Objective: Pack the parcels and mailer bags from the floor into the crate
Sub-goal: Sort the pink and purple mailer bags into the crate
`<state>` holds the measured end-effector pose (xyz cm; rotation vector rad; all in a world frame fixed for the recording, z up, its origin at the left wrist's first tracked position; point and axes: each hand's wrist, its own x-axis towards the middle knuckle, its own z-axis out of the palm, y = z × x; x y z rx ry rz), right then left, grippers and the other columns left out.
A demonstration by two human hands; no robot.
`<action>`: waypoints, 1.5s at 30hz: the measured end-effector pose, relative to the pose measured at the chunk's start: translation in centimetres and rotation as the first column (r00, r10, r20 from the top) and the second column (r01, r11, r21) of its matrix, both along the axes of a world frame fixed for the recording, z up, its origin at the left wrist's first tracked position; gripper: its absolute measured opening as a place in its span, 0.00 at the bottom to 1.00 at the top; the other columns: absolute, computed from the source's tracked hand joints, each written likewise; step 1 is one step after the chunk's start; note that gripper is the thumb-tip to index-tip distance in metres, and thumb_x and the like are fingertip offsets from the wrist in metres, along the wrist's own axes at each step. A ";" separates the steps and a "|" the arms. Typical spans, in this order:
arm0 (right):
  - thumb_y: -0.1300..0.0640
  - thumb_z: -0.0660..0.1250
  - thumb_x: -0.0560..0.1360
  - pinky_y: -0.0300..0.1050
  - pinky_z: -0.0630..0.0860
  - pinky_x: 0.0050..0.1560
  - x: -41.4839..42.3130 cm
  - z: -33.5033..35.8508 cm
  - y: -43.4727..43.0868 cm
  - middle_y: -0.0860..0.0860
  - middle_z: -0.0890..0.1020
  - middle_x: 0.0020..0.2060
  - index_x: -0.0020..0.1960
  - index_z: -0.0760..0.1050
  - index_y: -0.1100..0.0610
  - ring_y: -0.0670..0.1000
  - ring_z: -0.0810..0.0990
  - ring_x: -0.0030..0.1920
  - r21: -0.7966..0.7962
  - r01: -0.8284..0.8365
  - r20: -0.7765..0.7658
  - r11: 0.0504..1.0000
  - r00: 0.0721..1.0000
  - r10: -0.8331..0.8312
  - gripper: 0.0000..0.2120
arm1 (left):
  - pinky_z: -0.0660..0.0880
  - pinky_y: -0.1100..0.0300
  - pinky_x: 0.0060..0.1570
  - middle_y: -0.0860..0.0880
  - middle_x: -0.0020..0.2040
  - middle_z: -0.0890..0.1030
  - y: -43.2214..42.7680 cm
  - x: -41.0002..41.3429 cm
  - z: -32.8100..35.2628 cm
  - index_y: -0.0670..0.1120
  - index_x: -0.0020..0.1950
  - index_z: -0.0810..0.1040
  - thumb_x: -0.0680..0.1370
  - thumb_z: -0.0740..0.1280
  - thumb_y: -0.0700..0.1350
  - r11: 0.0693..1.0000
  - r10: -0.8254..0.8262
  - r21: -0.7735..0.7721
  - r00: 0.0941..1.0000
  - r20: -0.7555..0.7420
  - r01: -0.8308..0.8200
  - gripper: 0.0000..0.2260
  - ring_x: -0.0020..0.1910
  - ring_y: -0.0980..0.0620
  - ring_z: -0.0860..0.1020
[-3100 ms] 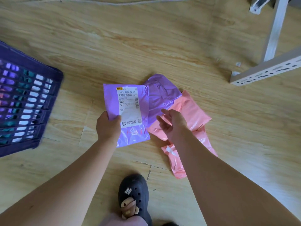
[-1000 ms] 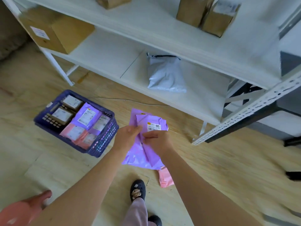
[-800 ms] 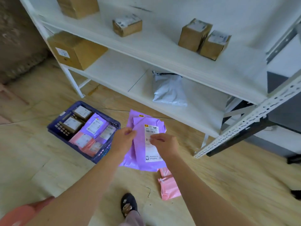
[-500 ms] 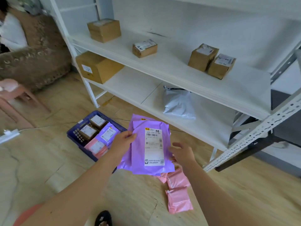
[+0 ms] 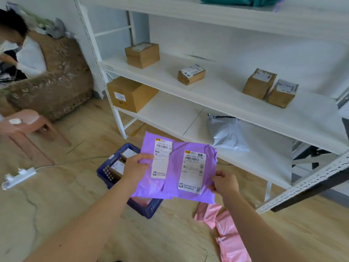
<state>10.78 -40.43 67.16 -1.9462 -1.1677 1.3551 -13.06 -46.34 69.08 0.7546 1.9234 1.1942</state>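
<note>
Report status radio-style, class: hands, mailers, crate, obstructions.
Left hand grips one purple plastic mailer bag, right hand pinches a second. Dark blue plastic crate below, part-hidden behind them. Pink plastic mailer bags on floor, unpacked.

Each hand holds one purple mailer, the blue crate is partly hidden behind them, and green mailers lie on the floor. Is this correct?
Not quite: pink mailers, not green ones, lie on the floor, as the head view shows. The left hand and right hand do hold purple mailers, partly hiding the crate.

Two purple mailer bags [image 5: 176, 167], five cardboard boxes [image 5: 142, 54], one grey mailer bag [image 5: 227, 135], one blue crate [image 5: 149, 207], seemingly two pink mailer bags [image 5: 229, 235]
</note>
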 end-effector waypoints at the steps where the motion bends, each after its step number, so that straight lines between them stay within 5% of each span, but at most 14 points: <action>1: 0.69 0.62 0.72 0.55 0.79 0.46 -1.7 -0.2 -0.1 0.50 0.75 0.18 0.35 0.73 0.55 0.54 0.75 0.25 -0.002 0.016 0.005 1.000 1.000 -0.016 0.12 | 0.69 0.73 0.29 0.44 0.51 0.76 0.1 -2.0 0.2 0.44 0.49 0.79 0.75 0.57 0.26 1.000 0.003 0.015 1.000 -0.018 -0.002 0.16 0.46 0.49 0.73; 6: 0.68 0.62 0.71 0.56 0.80 0.47 -8.4 -0.6 0.0 0.50 0.75 0.18 0.34 0.74 0.53 0.54 0.76 0.25 -0.013 0.089 0.060 0.996 0.994 -0.088 0.13 | 0.63 0.74 0.21 0.45 0.46 0.75 1.2 -10.5 0.3 0.42 0.47 0.77 0.74 0.55 0.25 0.998 -0.059 0.025 0.995 -0.083 0.061 0.17 0.32 0.55 0.69; 12: 0.69 0.60 0.70 0.55 0.80 0.45 -16.8 -2.2 0.3 0.50 0.76 0.20 0.34 0.73 0.54 0.54 0.77 0.26 -0.009 0.138 0.088 0.990 0.987 -0.137 0.13 | 0.66 0.63 0.33 0.53 0.40 0.74 3.0 -19.8 -1.1 0.49 0.38 0.76 0.73 0.55 0.25 0.997 -0.065 -0.045 0.995 -0.081 0.062 0.20 0.35 0.56 0.70; 18: 0.70 0.58 0.71 0.48 0.79 0.37 -20.4 -3.8 2.4 0.53 0.77 0.24 0.36 0.71 0.55 0.52 0.76 0.25 -0.065 0.174 0.100 0.983 0.981 -0.167 0.12 | 0.67 0.67 0.28 0.55 0.38 0.74 6.7 -23.1 -2.9 0.50 0.36 0.75 0.74 0.56 0.27 0.992 -0.102 -0.083 0.994 -0.042 0.099 0.20 0.35 0.57 0.70; 28: 0.71 0.58 0.68 0.59 0.81 0.45 -26.2 -10.2 11.7 0.48 0.76 0.15 0.40 0.73 0.56 0.57 0.79 0.30 -0.180 0.220 0.147 0.959 0.970 -0.195 0.13 | 0.64 0.69 0.26 0.47 0.51 0.75 16.8 -29.5 -8.8 0.45 0.45 0.77 0.74 0.54 0.27 0.976 -0.045 -0.217 0.994 -0.104 0.022 0.17 0.34 0.56 0.70; 32: 0.72 0.56 0.68 0.59 0.80 0.45 -28.6 -13.3 14.1 0.55 0.79 0.25 0.35 0.71 0.54 0.59 0.80 0.34 -0.213 0.246 0.189 0.946 0.960 -0.207 0.14 | 0.62 0.73 0.21 0.45 0.48 0.75 20.1 -30.7 -13.3 0.44 0.46 0.77 0.75 0.55 0.28 0.956 -0.107 -0.284 0.989 -0.097 0.076 0.16 0.32 0.52 0.68; 35: 0.71 0.57 0.67 0.57 0.80 0.47 -29.7 -16.8 15.2 0.60 0.83 0.36 0.39 0.73 0.56 0.61 0.82 0.41 -0.258 0.234 0.239 0.938 0.956 -0.172 0.12 | 0.64 0.74 0.26 0.42 0.49 0.77 21.6 -31.2 -17.8 0.46 0.42 0.77 0.74 0.55 0.27 0.941 -0.128 -0.325 0.988 -0.082 0.095 0.17 0.42 0.44 0.72; 40: 0.68 0.57 0.70 0.44 0.75 0.39 -32.1 -24.9 16.9 0.59 0.83 0.42 0.44 0.73 0.56 0.60 0.82 0.45 -0.343 0.242 0.310 0.908 0.941 -0.134 0.10 | 0.66 0.68 0.27 0.47 0.46 0.77 24.4 -32.5 -27.2 0.52 0.36 0.74 0.74 0.57 0.28 0.883 -0.203 -0.444 0.976 -0.075 0.150 0.20 0.34 0.54 0.71; 45: 0.68 0.58 0.70 0.48 0.75 0.45 -34.7 -32.9 16.6 0.61 0.83 0.45 0.43 0.72 0.56 0.60 0.81 0.46 -0.395 0.266 0.346 0.879 0.930 -0.126 0.09 | 0.66 0.63 0.30 0.48 0.48 0.76 25.3 -32.8 -35.3 0.48 0.42 0.76 0.75 0.56 0.28 0.820 -0.297 -0.524 0.954 -0.050 0.228 0.17 0.39 0.52 0.72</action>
